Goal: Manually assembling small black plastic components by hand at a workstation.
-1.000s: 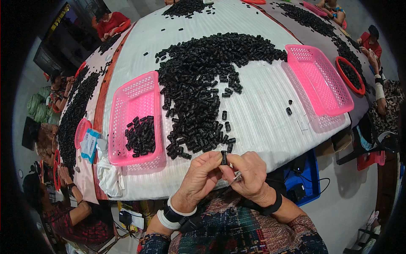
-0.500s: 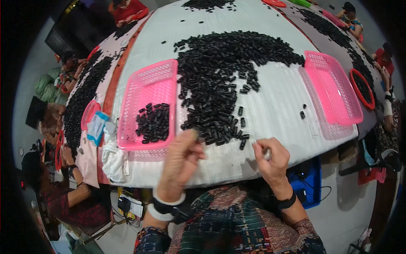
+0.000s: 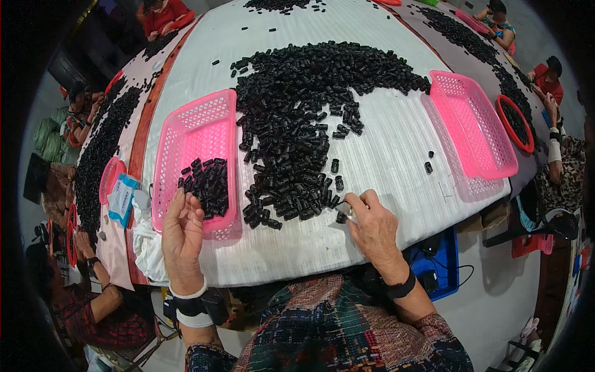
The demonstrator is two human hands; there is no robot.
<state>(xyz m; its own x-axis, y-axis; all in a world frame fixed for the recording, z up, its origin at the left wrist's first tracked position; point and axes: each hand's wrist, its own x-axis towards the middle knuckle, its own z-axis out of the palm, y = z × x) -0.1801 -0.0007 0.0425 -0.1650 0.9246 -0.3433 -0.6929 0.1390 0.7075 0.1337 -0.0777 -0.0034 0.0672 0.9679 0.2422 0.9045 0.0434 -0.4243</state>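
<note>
Where left basket (image 3: pixel 204 133) ends, cloth (image 3: pixel 149 249) bunches.

Blue and white packet (image 3: pixel 123 199), left: small print, too tiny to read.
White worktop (image 3: pixel 390 149), near right: thin dark lines (image 3: pixel 447 196), hard to read.

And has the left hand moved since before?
Yes: the left hand went left, from right of the left pink basket to its near edge.

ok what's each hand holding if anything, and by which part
The right hand has a small greyish thing in its grip; what it is and which part is held cannot be told. No held thing shows at the left hand.
</note>
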